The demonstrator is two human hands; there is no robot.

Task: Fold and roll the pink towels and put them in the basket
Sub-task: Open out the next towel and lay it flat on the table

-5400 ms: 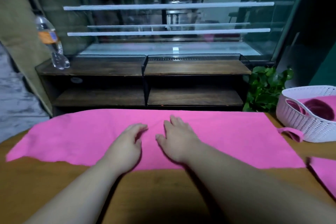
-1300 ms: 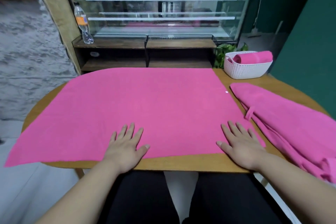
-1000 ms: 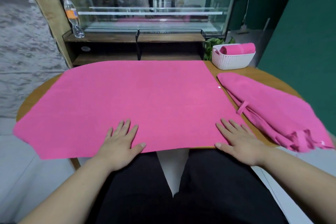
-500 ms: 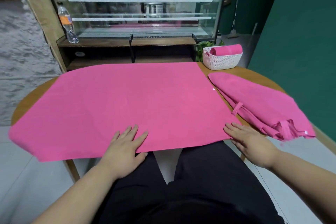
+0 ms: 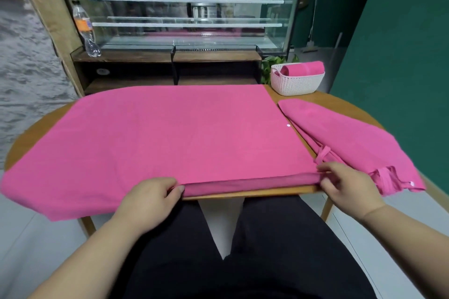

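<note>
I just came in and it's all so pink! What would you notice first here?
A big pink towel covers most of the wooden table, and the left hand and right hand pinch its near edge. Right of it lies a crumpled pink towel, and a white basket at the far right holds a rolled towel.

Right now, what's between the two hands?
Head view: the lifted near edge of the spread towel runs from left hand to right hand, above the table.
</note>
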